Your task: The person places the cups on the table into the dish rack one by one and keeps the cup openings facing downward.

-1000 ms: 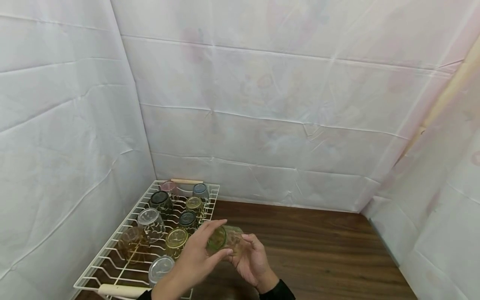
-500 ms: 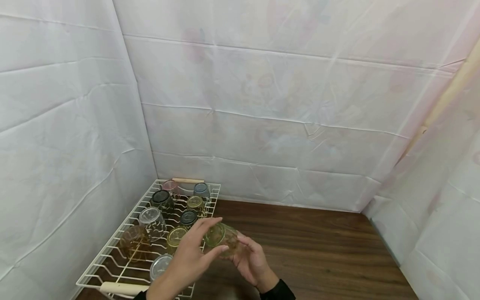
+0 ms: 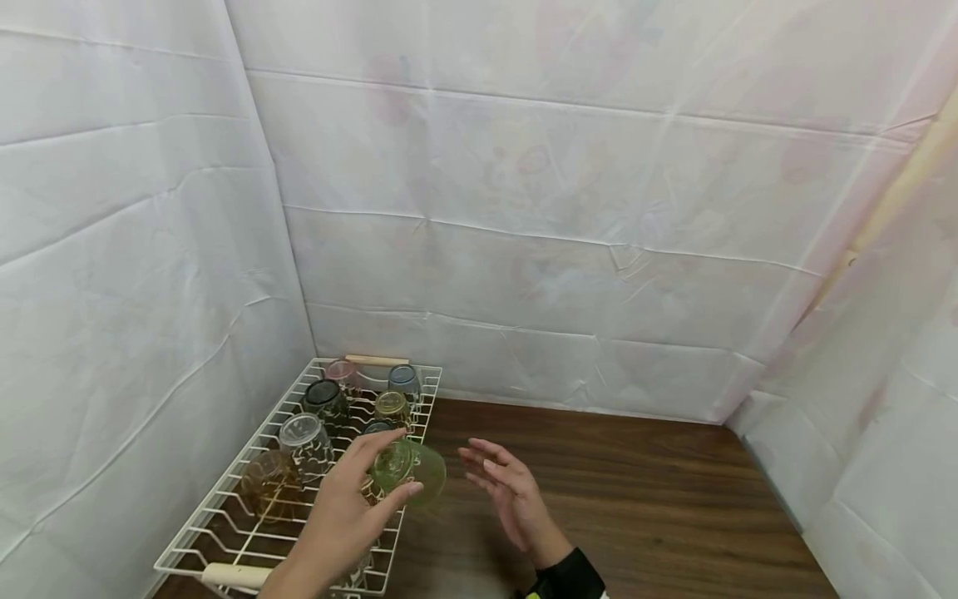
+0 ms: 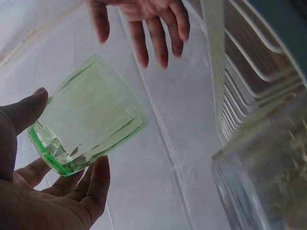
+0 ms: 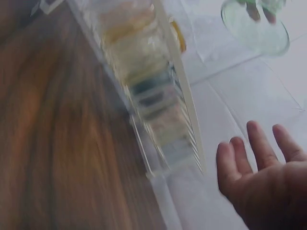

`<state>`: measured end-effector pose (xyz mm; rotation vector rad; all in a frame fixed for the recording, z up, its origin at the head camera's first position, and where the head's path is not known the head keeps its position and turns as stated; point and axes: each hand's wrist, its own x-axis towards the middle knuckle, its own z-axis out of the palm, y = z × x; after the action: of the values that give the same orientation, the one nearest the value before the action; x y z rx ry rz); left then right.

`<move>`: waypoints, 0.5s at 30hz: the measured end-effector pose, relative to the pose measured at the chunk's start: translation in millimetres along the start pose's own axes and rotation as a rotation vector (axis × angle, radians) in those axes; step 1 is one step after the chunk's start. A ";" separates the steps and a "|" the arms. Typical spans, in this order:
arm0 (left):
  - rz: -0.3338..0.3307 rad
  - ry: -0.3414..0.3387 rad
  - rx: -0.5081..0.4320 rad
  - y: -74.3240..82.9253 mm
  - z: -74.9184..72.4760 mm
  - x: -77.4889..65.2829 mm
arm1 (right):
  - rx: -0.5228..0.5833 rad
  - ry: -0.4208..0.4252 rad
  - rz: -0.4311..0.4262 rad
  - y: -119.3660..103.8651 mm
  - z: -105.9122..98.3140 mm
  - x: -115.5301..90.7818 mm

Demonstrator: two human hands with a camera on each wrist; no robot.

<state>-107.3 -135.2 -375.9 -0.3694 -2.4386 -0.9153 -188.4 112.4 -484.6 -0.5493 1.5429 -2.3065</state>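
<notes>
In the head view my left hand (image 3: 340, 507) grips a pale green glass tumbler (image 3: 428, 474) near its base, over the right side of a white wire rack (image 3: 183, 534). The left wrist view shows the thumb on one side of the green tumbler (image 4: 93, 108) and the fingers on the other, its mouth turned away from the palm. My right hand (image 3: 520, 503) is apart from the glass, to its right, fingers extended and holding nothing. The right wrist view shows this right hand (image 5: 266, 179) with spread fingers below the tumbler (image 5: 256, 36).
Several upturned glasses stand in the rack, among them an amber glass (image 3: 269, 482), a clear glass (image 3: 305, 437) and a pink glass (image 3: 342, 373). A wooden handle (image 3: 235, 576) sits at the rack's near end. Brown table (image 3: 636, 507) extends to the right; white sheets (image 3: 524, 208) surround it.
The right hand has let go of the green tumbler and drawn away to the right. My left hand has carried the tumbler left, over the rack's edge.
</notes>
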 end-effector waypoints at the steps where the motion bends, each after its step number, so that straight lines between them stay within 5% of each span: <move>1: -0.006 0.004 0.013 -2.3 -2.3 -1.0 | -0.033 0.036 -0.002 -1.3 -1.5 0.6; 8: -0.038 0.071 0.077 -18.5 -20.9 -12.5 | -0.088 0.195 -0.037 -11.4 -14.2 0.0; 15: -0.141 0.109 0.142 -36.9 -45.9 -27.5 | -0.107 0.287 -0.080 -21.8 -27.5 -1.3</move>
<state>-83.0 -195.2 -381.0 -0.0957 -2.4347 -0.7920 -201.3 143.3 -474.1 -0.3200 1.8125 -2.4607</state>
